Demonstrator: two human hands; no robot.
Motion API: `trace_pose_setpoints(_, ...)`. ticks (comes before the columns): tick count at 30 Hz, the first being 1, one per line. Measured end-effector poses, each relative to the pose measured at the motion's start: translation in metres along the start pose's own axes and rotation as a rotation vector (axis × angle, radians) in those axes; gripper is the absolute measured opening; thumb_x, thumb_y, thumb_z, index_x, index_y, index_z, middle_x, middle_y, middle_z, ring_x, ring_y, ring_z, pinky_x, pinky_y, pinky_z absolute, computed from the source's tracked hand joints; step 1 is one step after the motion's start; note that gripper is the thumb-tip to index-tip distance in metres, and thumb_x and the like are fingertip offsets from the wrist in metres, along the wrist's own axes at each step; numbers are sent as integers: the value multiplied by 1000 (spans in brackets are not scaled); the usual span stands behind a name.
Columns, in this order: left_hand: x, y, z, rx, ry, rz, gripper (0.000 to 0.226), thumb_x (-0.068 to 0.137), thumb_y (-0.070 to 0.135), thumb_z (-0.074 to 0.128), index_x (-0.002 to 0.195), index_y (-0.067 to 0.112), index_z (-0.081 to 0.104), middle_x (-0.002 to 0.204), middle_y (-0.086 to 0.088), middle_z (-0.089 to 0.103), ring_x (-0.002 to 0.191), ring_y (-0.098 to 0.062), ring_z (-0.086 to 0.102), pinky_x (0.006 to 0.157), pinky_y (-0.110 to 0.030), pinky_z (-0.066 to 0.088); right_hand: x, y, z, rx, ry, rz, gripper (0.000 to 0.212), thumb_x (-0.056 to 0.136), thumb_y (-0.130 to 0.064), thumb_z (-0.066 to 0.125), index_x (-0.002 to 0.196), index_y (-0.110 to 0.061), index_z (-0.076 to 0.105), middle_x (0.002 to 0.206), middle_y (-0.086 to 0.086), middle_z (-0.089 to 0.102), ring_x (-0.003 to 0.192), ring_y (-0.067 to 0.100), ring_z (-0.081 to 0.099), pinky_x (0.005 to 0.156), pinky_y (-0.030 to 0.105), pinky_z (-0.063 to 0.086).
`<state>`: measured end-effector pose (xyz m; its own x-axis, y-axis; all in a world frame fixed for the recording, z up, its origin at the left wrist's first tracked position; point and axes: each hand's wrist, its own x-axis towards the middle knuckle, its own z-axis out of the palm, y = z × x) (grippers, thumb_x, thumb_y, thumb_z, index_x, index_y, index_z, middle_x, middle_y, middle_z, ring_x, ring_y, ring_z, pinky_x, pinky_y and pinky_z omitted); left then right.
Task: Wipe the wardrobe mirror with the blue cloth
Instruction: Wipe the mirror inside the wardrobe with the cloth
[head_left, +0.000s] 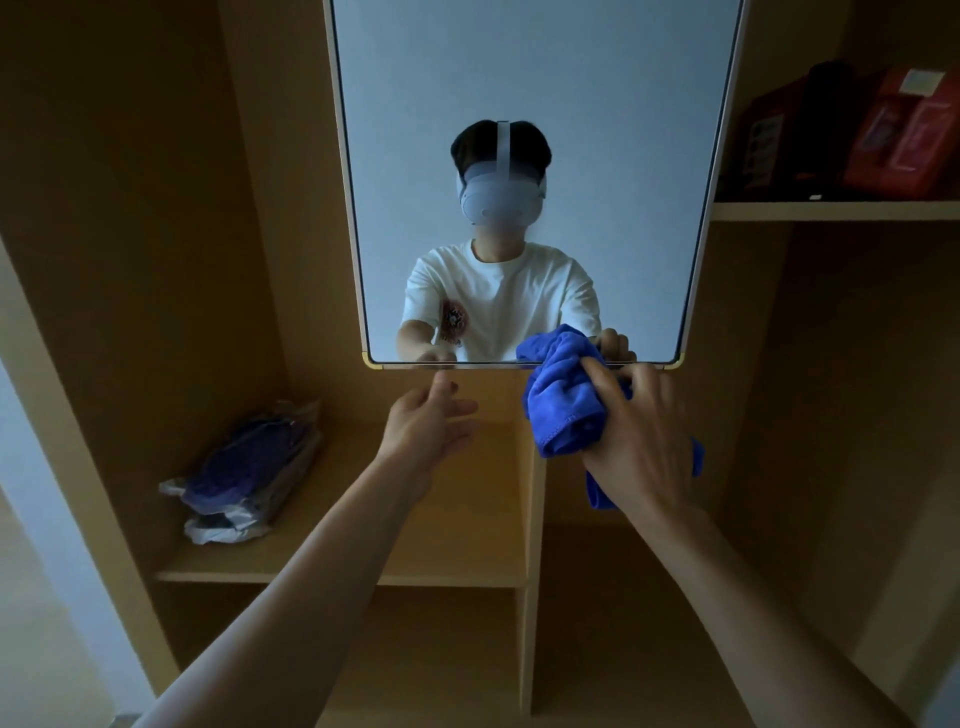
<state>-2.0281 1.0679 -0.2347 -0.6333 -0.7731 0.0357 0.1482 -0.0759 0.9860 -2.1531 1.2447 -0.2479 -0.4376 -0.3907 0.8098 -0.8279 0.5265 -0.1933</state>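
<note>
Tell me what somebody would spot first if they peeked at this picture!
The big mirror in the middle grabs the eye, with the person's reflection in it. Right at its bottom edge, the right hand grips a bright blue cloth, while the open left hand reaches up beside it. A plastic-wrapped purple bundle lies on the shelf to the left.

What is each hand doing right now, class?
Left hand: open, fingers relaxed, holding nothing.
Right hand: grips the bunched blue cloth.
</note>
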Motion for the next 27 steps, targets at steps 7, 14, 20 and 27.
trace_pose_setpoints(7,-9,6,49,-41,-124,-26,38,108,37,46,114,6,68,105,-14,74,83,-22,72,70,-32,59,0,-16,-6,-1,-91,6,62,89,-25,68,147,-20,46,113,12,53,105,30,51,90,43,48)
trace_pose_setpoints(14,6,8,52,-175,-92,-63,38,107,37,47,97,7,68,98,-13,71,90,-25,68,79,-36,56,4,-29,9,-4,-97,-55,60,90,-20,67,146,-18,45,111,11,53,102,26,51,90,41,48)
trace_pose_setpoints(20,12,-7,52,-85,-60,93,30,106,40,49,103,18,69,102,-2,79,91,-22,75,76,-34,62,3,11,4,-85,-17,21,55,86,-22,74,136,-21,49,109,10,54,98,27,52,81,39,50)
trace_pose_setpoints(27,13,-14,54,-109,-67,110,30,104,45,50,114,21,64,103,2,80,97,-23,76,89,-40,60,-3,69,-16,-236,15,153,58,85,-24,74,136,-20,47,108,14,53,93,31,50,77,40,47)
